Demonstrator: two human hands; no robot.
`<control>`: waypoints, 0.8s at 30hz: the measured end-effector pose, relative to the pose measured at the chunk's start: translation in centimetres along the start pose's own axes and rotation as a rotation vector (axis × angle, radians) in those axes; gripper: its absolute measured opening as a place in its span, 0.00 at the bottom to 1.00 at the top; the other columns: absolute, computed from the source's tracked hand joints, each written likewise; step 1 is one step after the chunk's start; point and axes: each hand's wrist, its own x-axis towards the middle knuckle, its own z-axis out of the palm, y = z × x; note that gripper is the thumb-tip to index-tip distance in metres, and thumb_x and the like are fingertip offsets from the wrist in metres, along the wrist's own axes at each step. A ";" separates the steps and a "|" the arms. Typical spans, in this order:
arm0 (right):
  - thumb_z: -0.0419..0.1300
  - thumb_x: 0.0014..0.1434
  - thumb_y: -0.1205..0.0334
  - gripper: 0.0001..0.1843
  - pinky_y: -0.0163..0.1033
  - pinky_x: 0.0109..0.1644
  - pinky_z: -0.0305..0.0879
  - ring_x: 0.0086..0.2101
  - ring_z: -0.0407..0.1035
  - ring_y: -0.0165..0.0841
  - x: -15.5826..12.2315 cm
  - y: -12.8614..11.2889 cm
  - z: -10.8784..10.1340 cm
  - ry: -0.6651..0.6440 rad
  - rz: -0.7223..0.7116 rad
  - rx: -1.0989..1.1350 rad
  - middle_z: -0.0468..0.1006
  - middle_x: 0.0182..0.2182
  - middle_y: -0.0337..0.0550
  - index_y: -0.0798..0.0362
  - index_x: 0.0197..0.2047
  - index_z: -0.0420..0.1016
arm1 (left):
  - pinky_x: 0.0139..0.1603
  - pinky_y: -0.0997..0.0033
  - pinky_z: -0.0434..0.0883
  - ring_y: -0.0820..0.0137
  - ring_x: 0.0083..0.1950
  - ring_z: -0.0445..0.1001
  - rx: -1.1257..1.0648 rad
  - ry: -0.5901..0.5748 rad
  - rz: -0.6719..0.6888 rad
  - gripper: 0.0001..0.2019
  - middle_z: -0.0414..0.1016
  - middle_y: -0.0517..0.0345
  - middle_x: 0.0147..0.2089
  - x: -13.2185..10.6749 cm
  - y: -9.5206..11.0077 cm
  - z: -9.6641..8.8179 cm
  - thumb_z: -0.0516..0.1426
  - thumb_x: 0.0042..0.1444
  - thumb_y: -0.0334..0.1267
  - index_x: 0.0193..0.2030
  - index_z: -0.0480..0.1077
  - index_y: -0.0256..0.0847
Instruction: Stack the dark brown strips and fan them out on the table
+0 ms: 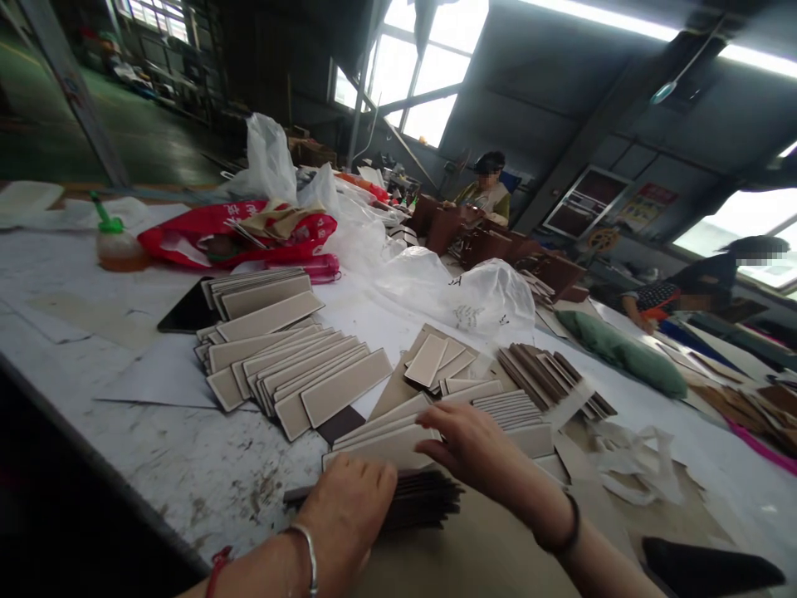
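Note:
At the bottom centre, my left hand curls its fingers over one end of a stack of dark thin strips. A single dark end juts out on that hand's left side. My right hand hovers above and to the right, its thumb and fingers apart with nothing between them. Behind both hands lies a fanned row of beige rectangular panels with pale edges, partly hidden by the right hand. A larger overlapping row of similar beige panels spreads to the left. The left fingertips are slightly blurred.
Brown strips lie fanned at right. Clear plastic bags, a red bag and a green-topped bottle stand farther back. A green cushion-like roll rests at right. Two people work beyond the table.

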 end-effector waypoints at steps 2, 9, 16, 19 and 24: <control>0.69 0.50 0.56 0.29 0.42 0.55 0.59 0.51 0.65 0.41 2.6 1.1 1.3 -0.105 -0.095 -0.006 0.71 0.50 0.50 0.54 0.53 0.68 | 0.50 0.52 0.65 0.55 0.48 0.68 0.002 -0.009 0.023 0.28 0.70 0.41 0.48 -0.3 0.3 0.1 0.54 0.45 0.29 0.57 0.60 0.33; 0.74 0.38 0.52 0.39 0.46 0.52 0.59 0.45 0.65 0.43 6.1 1.7 5.6 -0.249 -0.191 -0.175 0.69 0.45 0.52 0.57 0.52 0.68 | 0.50 0.48 0.63 0.52 0.49 0.67 -0.047 0.011 0.053 0.28 0.69 0.38 0.50 -1.4 -0.3 1.2 0.52 0.50 0.31 0.61 0.58 0.33; 0.75 0.36 0.52 0.33 0.43 0.45 0.62 0.39 0.66 0.42 6.3 1.2 4.8 -0.266 -0.167 -0.164 0.72 0.37 0.48 0.58 0.41 0.67 | 0.51 0.46 0.63 0.50 0.50 0.67 -0.084 0.042 0.067 0.27 0.69 0.36 0.50 -1.9 -0.1 1.5 0.52 0.53 0.33 0.60 0.58 0.30; 0.74 0.42 0.57 0.25 0.41 0.42 0.62 0.37 0.67 0.39 5.6 0.5 4.1 -0.251 -0.157 -0.137 0.72 0.35 0.44 0.56 0.38 0.66 | 0.57 0.44 0.58 0.49 0.57 0.62 -0.097 0.081 0.094 0.24 0.66 0.32 0.56 -1.9 -0.3 3.0 0.45 0.57 0.32 0.60 0.58 0.28; 0.65 0.54 0.64 0.12 0.40 0.40 0.62 0.37 0.64 0.37 4.0 -1.7 3.8 -0.116 -0.174 -0.079 0.71 0.36 0.45 0.56 0.37 0.66 | 0.67 0.45 0.42 0.51 0.70 0.39 -0.087 0.194 0.175 0.28 0.42 0.42 0.71 -1.4 -1.4 6.5 0.49 0.54 0.33 0.63 0.53 0.33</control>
